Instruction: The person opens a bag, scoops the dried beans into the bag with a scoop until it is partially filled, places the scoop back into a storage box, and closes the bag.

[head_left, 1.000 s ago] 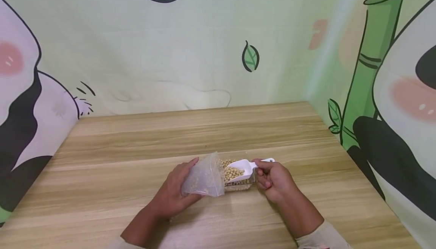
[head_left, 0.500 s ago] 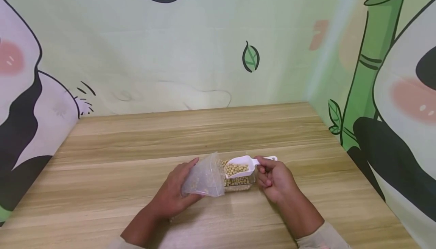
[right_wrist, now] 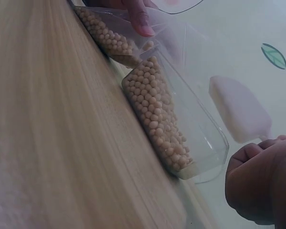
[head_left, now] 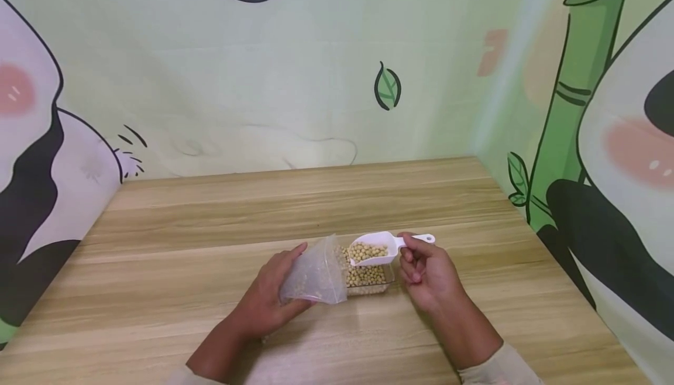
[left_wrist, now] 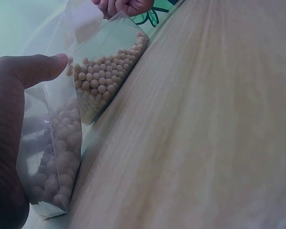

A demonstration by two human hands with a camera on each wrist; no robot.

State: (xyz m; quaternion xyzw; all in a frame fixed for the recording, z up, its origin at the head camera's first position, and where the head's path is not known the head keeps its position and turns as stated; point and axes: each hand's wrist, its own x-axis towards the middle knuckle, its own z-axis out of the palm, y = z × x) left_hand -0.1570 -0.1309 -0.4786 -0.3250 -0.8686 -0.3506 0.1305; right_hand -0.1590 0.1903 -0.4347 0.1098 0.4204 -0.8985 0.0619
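Observation:
My left hand (head_left: 265, 300) grips a clear plastic bag (head_left: 315, 274), its thumb on one side and its fingers on the other. Soybeans (left_wrist: 59, 157) fill the lower part of the bag, as the left wrist view shows. The bag's mouth overlaps the left end of a clear rectangular container (right_wrist: 207, 131), which is partly filled with soybeans (right_wrist: 155, 112). My right hand (head_left: 436, 274) pinches the handle of a white scoop (head_left: 381, 239) between thumb and fingers. A heap of soybeans (head_left: 367, 251) lies in the scoop, which is raised above the container with its lip towards the bag.
Bag and container stand on a wood-grain table (head_left: 210, 215). A pale green printed backdrop (head_left: 316, 81) with leaves, bamboo and pandas rises behind the table and along its sides.
The scoop, earlier low among the soybeans in the container, has risen and moved slightly right with a load of soybeans. The left hand and bag have stayed in place.

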